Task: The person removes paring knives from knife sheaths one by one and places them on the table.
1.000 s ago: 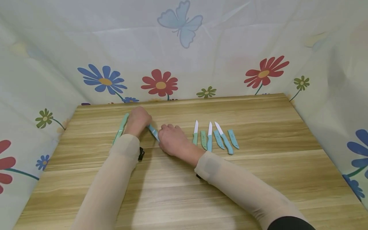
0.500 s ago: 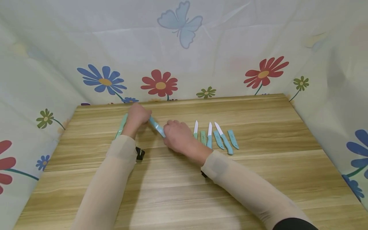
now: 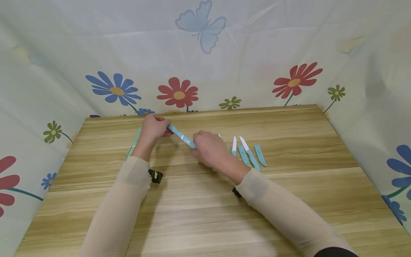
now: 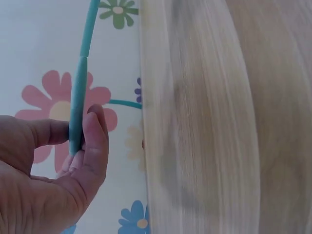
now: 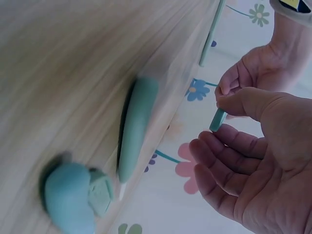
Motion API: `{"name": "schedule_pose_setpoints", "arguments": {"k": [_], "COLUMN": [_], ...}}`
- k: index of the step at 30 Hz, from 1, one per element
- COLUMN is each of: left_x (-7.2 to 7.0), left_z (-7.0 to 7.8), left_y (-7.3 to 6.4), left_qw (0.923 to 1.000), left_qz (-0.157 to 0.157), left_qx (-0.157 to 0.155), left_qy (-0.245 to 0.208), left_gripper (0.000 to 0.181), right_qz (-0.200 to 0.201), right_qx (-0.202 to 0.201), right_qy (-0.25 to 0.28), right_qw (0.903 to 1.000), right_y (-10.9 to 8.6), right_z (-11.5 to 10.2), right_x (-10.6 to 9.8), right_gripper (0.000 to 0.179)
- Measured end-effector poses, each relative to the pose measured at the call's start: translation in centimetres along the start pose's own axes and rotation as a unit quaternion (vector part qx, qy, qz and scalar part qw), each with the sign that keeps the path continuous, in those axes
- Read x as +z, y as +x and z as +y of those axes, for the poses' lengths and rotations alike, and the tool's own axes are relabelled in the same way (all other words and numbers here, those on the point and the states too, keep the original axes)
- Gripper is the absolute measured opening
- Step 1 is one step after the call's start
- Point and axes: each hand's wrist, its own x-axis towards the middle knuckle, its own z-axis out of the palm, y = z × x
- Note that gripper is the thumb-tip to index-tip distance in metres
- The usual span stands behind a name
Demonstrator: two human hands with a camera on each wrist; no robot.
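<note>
A light-blue paring knife (image 3: 181,136) in its matching sheath stretches between both hands above the table. The left hand (image 3: 154,126) pinches the handle's end between thumb and fingers, as the left wrist view shows along the handle (image 4: 78,105). At the sheath's tip, the right hand (image 3: 210,148) holds on with thumb and forefinger; its other fingers are loosely bent in the right wrist view. A green knife (image 3: 137,137) lies beside the left wrist, partly covered by the sleeve. Below the right hand lies a green knife handle (image 5: 139,126).
Right of the right hand lie two bare white-bladed knives with blue handles (image 3: 253,160) and two blue sheaths (image 3: 260,156). A green sheath (image 5: 100,192) is close by, mostly hidden in the head view. A flowered curtain (image 3: 257,57) borders the wooden table (image 3: 199,214).
Both hands have lifted the blue knife and shifted it away from the body. The right hand has moved right, now covering the green knife and sheath, and more of the blue knife shows between the hands.
</note>
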Motion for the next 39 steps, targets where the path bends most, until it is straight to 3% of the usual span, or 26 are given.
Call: {"name": "schedule_pose_setpoints", "arguments": {"k": [10, 18, 24, 39], "left_x": [1.0, 1.6, 2.2, 4.1], "left_z": [0.2, 0.0, -0.2, -0.6], "left_y": [-1.5, -2.7, -3.6, -5.7], "left_qw": [0.9931, 0.9849, 0.9773, 0.9600], "left_qz": [0.002, -0.048, -0.079, -0.108], "left_qx": [-0.012, -0.011, -0.020, -0.043], "left_qy": [-0.117, -0.166, -0.195, -0.255], "left_gripper": [0.040, 0.041, 0.040, 0.031], "right_qz": [0.005, 0.022, 0.051, 0.127], "right_qx": [0.035, 0.052, 0.046, -0.002], "right_qy": [0.047, 0.071, 0.077, 0.053], "right_qw": [0.9983, 0.9959, 0.9947, 0.9905], "right_y": [-1.2, -2.2, -3.0, -4.9], "right_z": [1.8, 3.5, 4.9, 7.7], "right_x": [-1.0, -1.5, -1.7, -2.0], "right_gripper": [0.014, 0.016, 0.018, 0.022]}}
